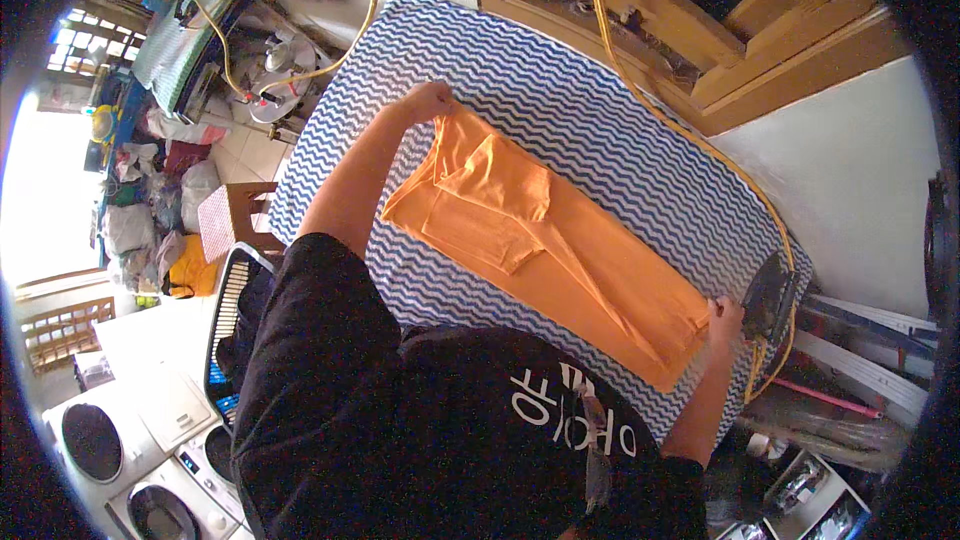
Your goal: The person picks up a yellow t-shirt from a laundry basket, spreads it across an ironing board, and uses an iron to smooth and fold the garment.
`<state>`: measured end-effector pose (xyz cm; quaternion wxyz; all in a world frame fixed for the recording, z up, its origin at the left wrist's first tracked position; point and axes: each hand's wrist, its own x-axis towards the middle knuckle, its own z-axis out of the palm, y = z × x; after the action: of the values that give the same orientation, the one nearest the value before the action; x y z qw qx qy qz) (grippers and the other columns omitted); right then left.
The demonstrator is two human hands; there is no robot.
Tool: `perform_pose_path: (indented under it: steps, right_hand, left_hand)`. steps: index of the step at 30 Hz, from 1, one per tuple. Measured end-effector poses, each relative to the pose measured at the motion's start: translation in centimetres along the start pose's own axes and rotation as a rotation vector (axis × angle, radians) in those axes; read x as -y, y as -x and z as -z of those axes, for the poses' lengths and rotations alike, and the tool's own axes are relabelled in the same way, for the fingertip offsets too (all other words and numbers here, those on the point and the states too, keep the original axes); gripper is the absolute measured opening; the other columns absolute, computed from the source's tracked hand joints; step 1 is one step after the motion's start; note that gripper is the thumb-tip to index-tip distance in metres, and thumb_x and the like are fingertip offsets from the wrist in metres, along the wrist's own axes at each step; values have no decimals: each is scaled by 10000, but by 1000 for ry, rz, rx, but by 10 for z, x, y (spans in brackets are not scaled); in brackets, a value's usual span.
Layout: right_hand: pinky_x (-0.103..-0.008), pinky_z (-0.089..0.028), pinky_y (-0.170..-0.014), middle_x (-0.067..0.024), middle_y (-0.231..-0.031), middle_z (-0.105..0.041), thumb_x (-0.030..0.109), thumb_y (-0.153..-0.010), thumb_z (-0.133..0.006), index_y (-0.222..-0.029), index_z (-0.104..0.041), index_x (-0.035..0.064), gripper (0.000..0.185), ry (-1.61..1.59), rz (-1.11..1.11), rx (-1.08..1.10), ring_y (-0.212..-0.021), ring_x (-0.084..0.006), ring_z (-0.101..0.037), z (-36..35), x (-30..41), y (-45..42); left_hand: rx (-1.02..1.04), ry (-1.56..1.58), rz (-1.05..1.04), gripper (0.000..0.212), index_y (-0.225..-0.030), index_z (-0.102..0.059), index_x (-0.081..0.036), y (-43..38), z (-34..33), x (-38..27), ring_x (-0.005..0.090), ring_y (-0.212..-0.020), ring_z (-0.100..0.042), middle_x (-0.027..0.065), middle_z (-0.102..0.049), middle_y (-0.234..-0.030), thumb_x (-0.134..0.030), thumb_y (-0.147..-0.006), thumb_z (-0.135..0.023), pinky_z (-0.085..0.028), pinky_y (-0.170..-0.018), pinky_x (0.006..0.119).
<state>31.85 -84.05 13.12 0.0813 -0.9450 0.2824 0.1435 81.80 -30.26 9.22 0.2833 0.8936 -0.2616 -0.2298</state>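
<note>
An orange shirt (600,240) lies lengthwise before me, with its side and sleeve folded over onto its body. My left hand (431,100) pinches the shirt's far left corner. At the opposite end, my right hand (724,316) grips the far corner of the hem between thumb and fingers. Beneath the shirt is a padded board (487,37) covered in blue-and-white zigzag cloth. A dark clothes iron (766,289) rests at the board's right end, just beyond my right hand.
A yellow cord (690,127) crosses the board's far edge to the iron. At left are a laundry basket (229,315), a stool (232,217) and bagged items (131,232). White washing machines (161,472) stand lower left. A ladder (862,367) lies at right, by a wooden window frame (675,22).
</note>
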Motion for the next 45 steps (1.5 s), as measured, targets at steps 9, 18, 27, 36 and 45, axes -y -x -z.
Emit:
perform_pose_path:
  steps: [9, 18, 27, 36, 45]
  right_hand:
    - [-402, -396, -718, -147, -874, -530, 203, -833, -580, -830, -496, 23, 199, -337, 148, -371, -845, -318, -497, -19, 13, 20]
    - [-434, -395, -732, -132, -833, -519, 105, -749, -598, -842, -537, 66, 118, 155, -280, -469, -845, -329, -495, 9, 43, 27]
    - [-461, -156, -1076, -212, -1400, -248, 251, -866, -460, -1316, -353, 68, 497, 53, -123, -373, -1312, -370, -189, -42, 88, 54]
    - [-652, -129, -984, -174, -1450, -128, 338, -862, -496, -1392, -216, 134, 634, 240, -308, -674, -1330, -354, -138, 24, 16, -2]
    - [-414, -456, -819, -211, -1146, -527, 532, -792, -560, -1252, -408, -12, 729, -32, -563, -333, -1015, -320, -550, 72, -104, -76]
  left_hand:
    - [-385, -111, 11, 244, -842, -587, -59, 27, -20, -47, 323, -709, -583, 152, -599, -745, -274, -730, -607, -454, -636, 394]
    - [-386, -347, 166, 191, -879, -537, -84, 25, -29, -40, 381, -826, -539, 170, -568, -882, -255, -796, -548, -428, -681, 454]
    - [-279, -405, -669, 332, -1031, -556, -107, 45, -97, -169, 280, -963, -495, 79, -540, -983, -116, -705, -618, -360, -849, 435]
    - [-61, -408, -744, 277, -991, -601, -176, 51, -96, -174, 239, -999, -491, 33, -547, -999, -188, -714, -602, -350, -891, 418]
    - [15, -244, -577, 215, -965, -547, -99, 91, -78, -162, 300, -827, -586, 109, -603, -869, -106, -754, -508, -453, -714, 419]
